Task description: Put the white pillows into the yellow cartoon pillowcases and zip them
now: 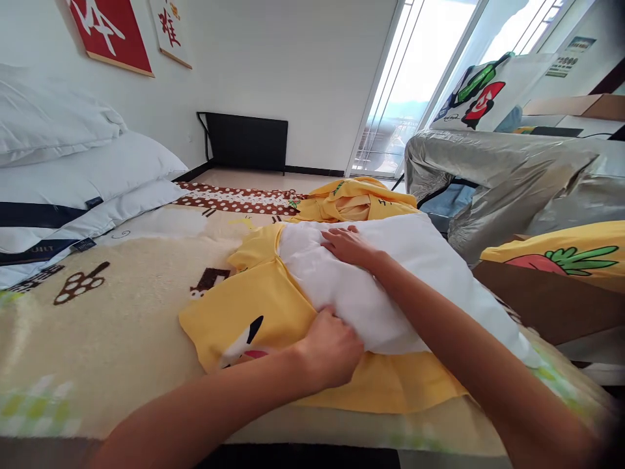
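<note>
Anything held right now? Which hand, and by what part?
Left hand: closed on the yellow pillowcase, at the edge of its opening. Right hand: no grip visible, laid on top of the white pillow.

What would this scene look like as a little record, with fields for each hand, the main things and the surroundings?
Left hand: closed on the edge of the yellow case
Right hand: open, resting on the white pillow
White pillow: one end covered by the case, the rest bare
Surface: patterned blanket
Beyond the pillow: crumpled yellow cloth
Picture's left: stacked pillows
Picture's right: brown box, yellow item with a carrot print above it
Background: white wall, bright window
</note>
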`<state>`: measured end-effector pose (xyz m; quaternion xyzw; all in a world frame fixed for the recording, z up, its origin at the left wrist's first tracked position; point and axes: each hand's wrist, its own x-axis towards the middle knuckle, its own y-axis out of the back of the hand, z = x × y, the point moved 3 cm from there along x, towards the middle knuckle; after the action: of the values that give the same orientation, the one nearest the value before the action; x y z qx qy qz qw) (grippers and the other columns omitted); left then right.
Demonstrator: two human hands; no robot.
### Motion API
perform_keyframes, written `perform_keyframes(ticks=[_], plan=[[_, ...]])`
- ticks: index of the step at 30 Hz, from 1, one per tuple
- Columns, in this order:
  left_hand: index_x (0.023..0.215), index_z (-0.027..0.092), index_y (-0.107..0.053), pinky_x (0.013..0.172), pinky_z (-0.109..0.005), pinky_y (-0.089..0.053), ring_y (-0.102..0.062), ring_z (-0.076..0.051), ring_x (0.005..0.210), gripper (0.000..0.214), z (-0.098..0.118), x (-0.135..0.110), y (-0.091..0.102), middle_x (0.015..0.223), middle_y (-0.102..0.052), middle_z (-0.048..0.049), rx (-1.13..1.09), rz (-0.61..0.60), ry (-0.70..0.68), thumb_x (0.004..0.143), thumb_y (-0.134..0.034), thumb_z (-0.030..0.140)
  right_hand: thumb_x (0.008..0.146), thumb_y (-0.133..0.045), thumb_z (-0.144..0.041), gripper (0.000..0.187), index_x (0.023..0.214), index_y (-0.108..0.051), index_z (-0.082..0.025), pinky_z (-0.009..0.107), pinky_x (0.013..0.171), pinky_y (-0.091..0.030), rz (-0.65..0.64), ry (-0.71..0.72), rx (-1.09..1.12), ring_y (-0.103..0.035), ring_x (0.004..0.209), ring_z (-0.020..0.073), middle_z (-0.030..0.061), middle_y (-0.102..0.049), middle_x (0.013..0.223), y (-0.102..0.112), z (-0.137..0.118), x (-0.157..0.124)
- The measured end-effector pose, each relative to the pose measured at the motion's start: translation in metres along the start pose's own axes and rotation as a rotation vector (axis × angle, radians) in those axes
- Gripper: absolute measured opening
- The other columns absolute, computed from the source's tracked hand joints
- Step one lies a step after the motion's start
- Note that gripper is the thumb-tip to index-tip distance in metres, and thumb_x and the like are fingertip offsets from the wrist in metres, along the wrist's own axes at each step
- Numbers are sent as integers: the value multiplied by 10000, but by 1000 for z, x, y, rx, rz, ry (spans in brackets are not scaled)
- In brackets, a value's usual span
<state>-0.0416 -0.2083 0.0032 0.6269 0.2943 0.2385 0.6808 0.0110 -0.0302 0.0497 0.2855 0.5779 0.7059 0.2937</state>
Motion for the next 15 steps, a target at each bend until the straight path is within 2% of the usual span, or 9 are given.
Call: perform_keyframes(ticks=[3, 4, 6, 8, 10, 11, 13, 15], plan=[[767, 125, -697, 822, -436, -420, -667, -258, 729, 199, -22, -8, 4, 742, -704, -140, 14, 103, 87, 801, -513, 193, 935, -382, -402, 494, 1402, -408, -245, 428, 1046, -294, 58, 166, 94, -422, 1296, 243, 108, -466, 1412, 25, -6, -51], [778, 118, -695, 839, -437, -423, -672, -262, 739, 213, -29, -14, 8, 753, -705, -144, 18, 118, 108, 809, -496, 187, 908, -434, -446, 544, 1428, -368, -300, 423, 1068, -285, 15, 271, 127, -388, 1329, 234, 71, -433, 1445, 27, -11, -72], [799, 102, -691, 852, -434, -432, -680, -267, 746, 234, -39, -24, 16, 759, -706, -153, 21, 116, 143, 816, -465, 159, 825, -574, -450, 719, 1466, -256, -383, 432, 1081, -284, -64, 437, 83, -309, 1381, 236, 35, -332, 1508, 19, -19, -113], [803, 92, -691, 829, -433, -446, -685, -280, 758, 265, -42, -29, 24, 761, -704, -170, 12, 110, 180, 833, -438, 166, 765, -652, -351, 860, 1486, -185, -383, 508, 1075, -265, 32, 389, -42, -214, 1417, 287, 61, -202, 1555, 2, -23, -139], [805, 90, -697, 802, -440, -453, -686, -297, 782, 297, -39, -27, 27, 789, -704, -191, 0, 101, 228, 851, -425, 201, 770, -626, -227, 862, 1486, -174, -390, 562, 1049, -264, 152, 291, -173, -166, 1424, 328, 80, -133, 1569, -19, -25, -148], [810, 92, -701, 803, -450, -450, -684, -305, 804, 306, -36, -25, 25, 813, -705, -200, -3, 82, 251, 856, -425, 216, 789, -583, -173, 825, 1479, -192, -399, 568, 1026, -287, 189, 271, -223, -190, 1413, 338, 85, -145, 1566, -29, -26, -146], [829, 101, -707, 830, -478, -431, -679, -317, 846, 281, -26, -17, 18, 859, -707, -201, -4, 0, 271, 844, -454, 224, 832, -487, -115, 722, 1459, -267, -400, 529, 968, -360, 212, 294, -278, -334, 1338, 335, 98, -253, 1535, -40, -27, -136], [836, 113, -705, 846, -494, -414, -670, -320, 871, 229, -14, -9, 7, 886, -710, -186, -3, -98, 247, 814, -494, 200, 862, -443, -129, 615, 1428, -368, -358, 461, 909, -417, 202, 334, -268, -477, 1187, 303, 109, -408, 1452, -36, -29, -119]])
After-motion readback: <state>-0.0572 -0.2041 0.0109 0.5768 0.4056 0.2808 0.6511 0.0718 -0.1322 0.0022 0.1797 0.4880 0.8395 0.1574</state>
